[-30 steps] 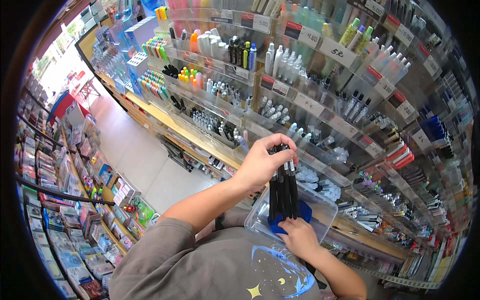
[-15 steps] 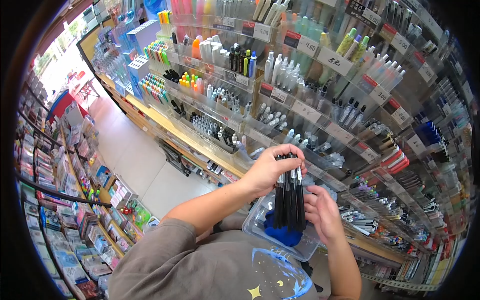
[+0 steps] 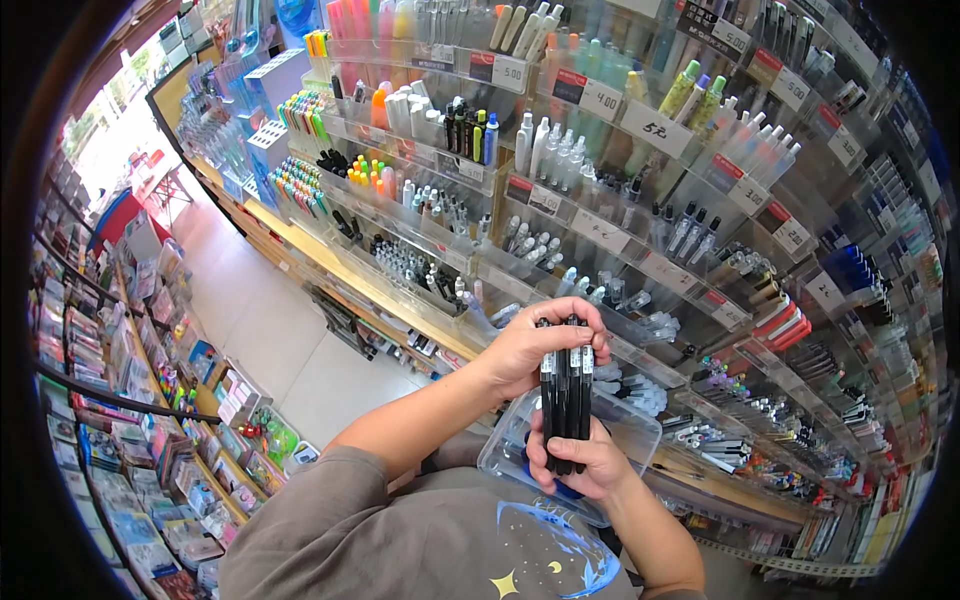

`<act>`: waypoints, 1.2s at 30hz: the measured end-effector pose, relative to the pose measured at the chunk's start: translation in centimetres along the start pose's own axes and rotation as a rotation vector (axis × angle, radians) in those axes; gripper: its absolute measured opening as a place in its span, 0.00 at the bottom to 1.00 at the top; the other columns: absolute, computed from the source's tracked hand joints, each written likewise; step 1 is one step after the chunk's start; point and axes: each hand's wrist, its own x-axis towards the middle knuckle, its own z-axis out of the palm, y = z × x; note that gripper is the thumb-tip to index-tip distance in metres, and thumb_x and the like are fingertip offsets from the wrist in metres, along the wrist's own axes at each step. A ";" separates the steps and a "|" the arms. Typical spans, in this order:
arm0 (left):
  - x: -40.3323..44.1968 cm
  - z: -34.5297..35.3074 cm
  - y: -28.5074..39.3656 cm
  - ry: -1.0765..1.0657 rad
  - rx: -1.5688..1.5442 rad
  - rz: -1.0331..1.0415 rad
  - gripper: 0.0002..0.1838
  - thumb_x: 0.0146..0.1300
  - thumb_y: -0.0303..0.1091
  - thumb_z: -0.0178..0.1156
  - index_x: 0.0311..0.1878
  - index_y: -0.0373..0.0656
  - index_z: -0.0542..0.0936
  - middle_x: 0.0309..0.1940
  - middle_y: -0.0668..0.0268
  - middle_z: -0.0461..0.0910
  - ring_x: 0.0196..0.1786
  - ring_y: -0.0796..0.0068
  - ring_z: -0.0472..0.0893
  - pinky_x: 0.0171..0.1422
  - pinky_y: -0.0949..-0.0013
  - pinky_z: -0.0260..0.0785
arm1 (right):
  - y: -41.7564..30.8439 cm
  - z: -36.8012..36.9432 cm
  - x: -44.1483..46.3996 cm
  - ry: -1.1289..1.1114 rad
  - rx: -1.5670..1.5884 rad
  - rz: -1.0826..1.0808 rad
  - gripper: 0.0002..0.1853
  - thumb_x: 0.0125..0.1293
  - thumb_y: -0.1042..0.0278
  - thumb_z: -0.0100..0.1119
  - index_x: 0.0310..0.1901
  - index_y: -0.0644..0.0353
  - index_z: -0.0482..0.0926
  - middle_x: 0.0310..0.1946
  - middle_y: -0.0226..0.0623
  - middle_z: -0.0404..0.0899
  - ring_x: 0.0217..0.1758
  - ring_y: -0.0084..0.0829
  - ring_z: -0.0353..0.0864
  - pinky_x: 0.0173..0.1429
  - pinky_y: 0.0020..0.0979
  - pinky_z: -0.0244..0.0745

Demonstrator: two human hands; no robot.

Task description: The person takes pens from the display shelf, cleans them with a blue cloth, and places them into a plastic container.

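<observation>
Several black pens (image 3: 567,395) stand bunched together, held upright between both hands. My left hand (image 3: 545,345) is closed round their upper ends, near the white labels. Lower down, my right hand (image 3: 580,460) grips the bottom part of the same bunch, its thumb across the front. Beneath the hands is a clear plastic box (image 3: 640,437), and a bit of something dark blue in it shows behind my right hand.
Tiered clear racks (image 3: 470,180) of pens and markers with price tags (image 3: 655,126) rise in front. A wooden shelf edge (image 3: 350,285) runs below them. On the left, beyond the tiled floor (image 3: 270,330), stand shelves of packaged goods (image 3: 125,440).
My right hand was at the blue thing in the box, then open beside the pens, and now holds their lower ends. My left hand has moved slightly down with the pens.
</observation>
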 end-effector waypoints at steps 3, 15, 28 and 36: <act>0.0 -0.3 -0.4 -0.029 -0.076 0.015 0.17 0.58 0.31 0.60 0.49 0.37 0.72 0.45 0.58 0.75 0.50 0.64 0.77 0.56 0.62 0.70 | 0.0 -0.2 -0.1 0.000 -0.005 -0.011 0.18 0.58 0.70 0.60 0.48 0.63 0.67 0.29 0.41 0.72 0.25 0.32 0.73 0.23 0.28 0.67; -2.8 1.1 -1.5 0.034 0.026 -0.131 0.28 0.58 0.43 0.61 0.57 0.36 0.67 0.53 0.54 0.73 0.57 0.61 0.73 0.61 0.60 0.65 | -0.3 -0.1 -0.3 0.074 -0.205 -0.083 0.12 0.62 0.70 0.57 0.43 0.67 0.70 0.30 0.40 0.75 0.29 0.28 0.76 0.29 0.27 0.72; -2.3 -0.2 -2.1 -0.103 -0.305 -0.252 0.26 0.63 0.36 0.55 0.62 0.35 0.63 0.59 0.50 0.67 0.62 0.53 0.68 0.63 0.52 0.65 | 0.2 -1.5 -0.9 -0.128 0.069 -0.055 0.28 0.64 0.66 0.53 0.61 0.72 0.58 0.57 0.60 0.65 0.58 0.51 0.71 0.61 0.48 0.67; -2.8 -0.6 -3.1 -0.066 -0.334 -0.280 0.28 0.64 0.38 0.54 0.63 0.35 0.62 0.59 0.50 0.68 0.62 0.54 0.68 0.63 0.54 0.65 | 0.6 -2.0 -1.0 -0.142 0.157 -0.014 0.28 0.64 0.65 0.53 0.61 0.70 0.59 0.56 0.59 0.66 0.57 0.52 0.71 0.60 0.52 0.67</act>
